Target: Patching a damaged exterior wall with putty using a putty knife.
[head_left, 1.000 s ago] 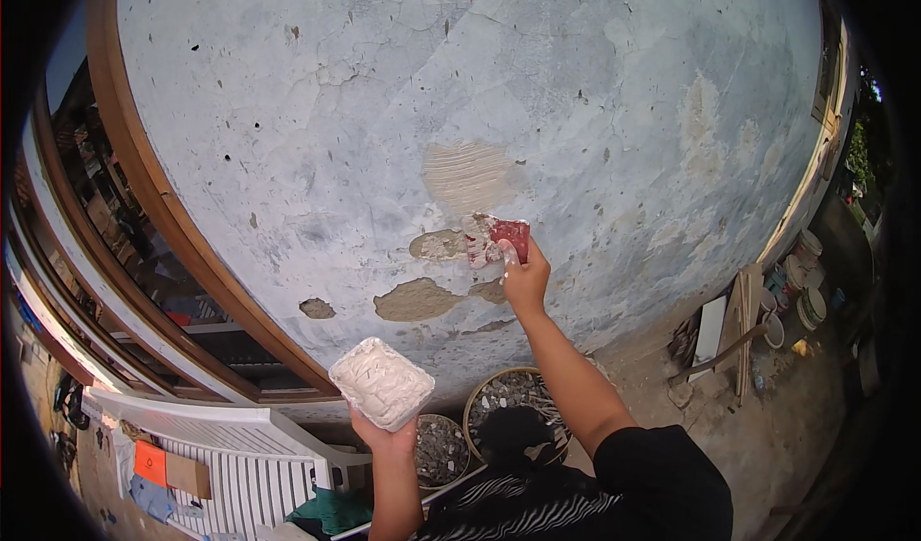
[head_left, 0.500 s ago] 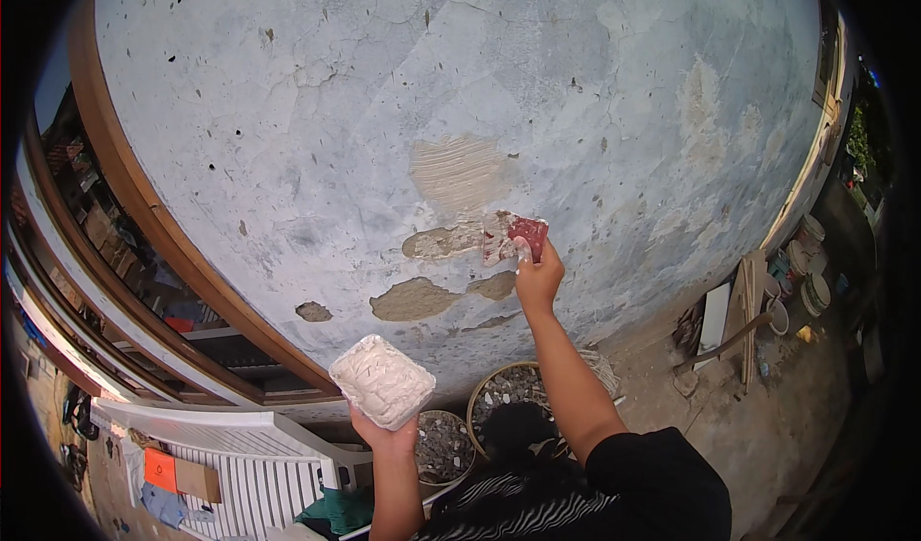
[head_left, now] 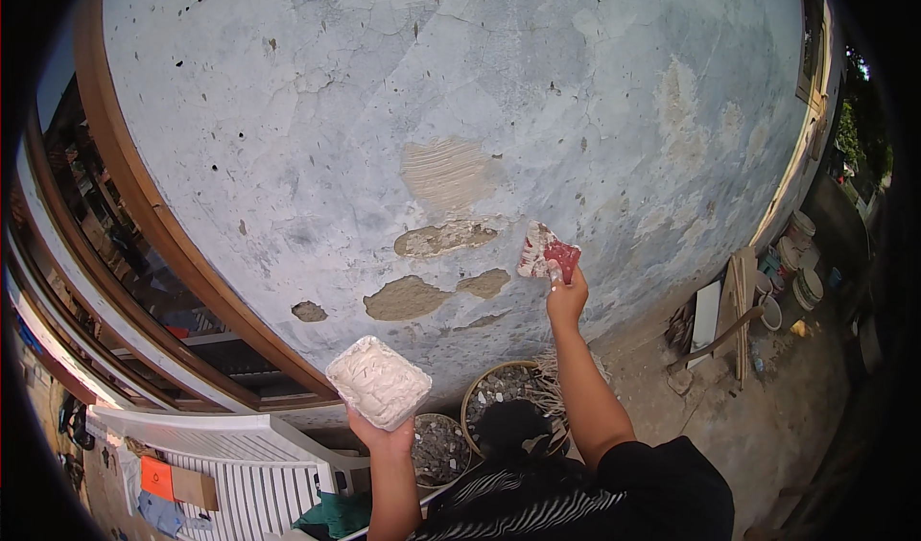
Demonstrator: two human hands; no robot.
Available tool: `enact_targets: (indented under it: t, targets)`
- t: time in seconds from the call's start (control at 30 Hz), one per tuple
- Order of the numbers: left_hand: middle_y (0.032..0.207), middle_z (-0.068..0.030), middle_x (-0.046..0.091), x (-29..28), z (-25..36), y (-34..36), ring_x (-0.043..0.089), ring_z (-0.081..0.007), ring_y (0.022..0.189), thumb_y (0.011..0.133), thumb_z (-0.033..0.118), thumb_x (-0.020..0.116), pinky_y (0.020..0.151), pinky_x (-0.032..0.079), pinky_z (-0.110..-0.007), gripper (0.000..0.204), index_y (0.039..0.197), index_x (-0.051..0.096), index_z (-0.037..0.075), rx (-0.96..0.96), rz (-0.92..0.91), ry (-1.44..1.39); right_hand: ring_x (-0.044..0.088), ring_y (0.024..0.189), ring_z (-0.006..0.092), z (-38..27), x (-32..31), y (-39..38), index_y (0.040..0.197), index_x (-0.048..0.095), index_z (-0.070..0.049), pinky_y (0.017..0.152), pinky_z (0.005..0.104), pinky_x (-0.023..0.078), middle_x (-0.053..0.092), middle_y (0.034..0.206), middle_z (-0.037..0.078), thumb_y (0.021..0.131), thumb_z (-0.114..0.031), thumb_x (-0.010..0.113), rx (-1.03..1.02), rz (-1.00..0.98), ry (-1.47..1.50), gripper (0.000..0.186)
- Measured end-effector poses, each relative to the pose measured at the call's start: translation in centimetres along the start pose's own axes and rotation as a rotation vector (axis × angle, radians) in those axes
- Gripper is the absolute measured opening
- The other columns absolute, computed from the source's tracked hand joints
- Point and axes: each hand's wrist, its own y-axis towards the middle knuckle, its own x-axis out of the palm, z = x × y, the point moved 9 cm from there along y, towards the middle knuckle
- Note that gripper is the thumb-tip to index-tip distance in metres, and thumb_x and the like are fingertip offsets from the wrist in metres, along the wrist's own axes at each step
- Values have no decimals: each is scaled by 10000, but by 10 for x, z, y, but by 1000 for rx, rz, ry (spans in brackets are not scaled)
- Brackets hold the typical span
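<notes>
My left hand [head_left: 382, 433] supports a squarish tub of pale putty [head_left: 378, 382] from below, its fingers closed around the base. In my right hand [head_left: 567, 296] is a red putty scraper [head_left: 552, 253], its blade smeared with whitish putty and pinched between thumb and fingers. The scraper is close to the worn blue-grey wall [head_left: 614, 138]; contact cannot be made out. Left of it lies an elongated patch of bare plaster [head_left: 445, 238] with putty on its upper edge. A ridged beige patch [head_left: 446, 173] sits above. Lower down are further bare patches [head_left: 408, 298].
Two round pots of gravel [head_left: 499, 388] stand at the wall's foot, near my body. A white slatted bench [head_left: 249, 464] with an orange box [head_left: 156, 478] is at lower left. Wooden window frames [head_left: 144, 196] run along the left. Planks [head_left: 737, 311] and buckets [head_left: 806, 287] stand at right.
My right hand and the scraper have moved right and slightly down, away from the elongated bare patch, which shows more fully. The left hand holds the tub almost where it was.
</notes>
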Motion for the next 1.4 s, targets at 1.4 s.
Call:
enact_targets:
  t: [1.4]
  targets:
    - [1367, -109, 520, -3, -16, 9, 507, -371, 1227, 952, 490, 372, 1016, 375, -607, 555, 1373, 474, 144, -63, -24, -42, 622, 706, 239, -175, 115, -69, 823, 654, -48, 571, 344, 515, 584, 820, 63, 652, 24, 598, -1121, -510, -475, 195]
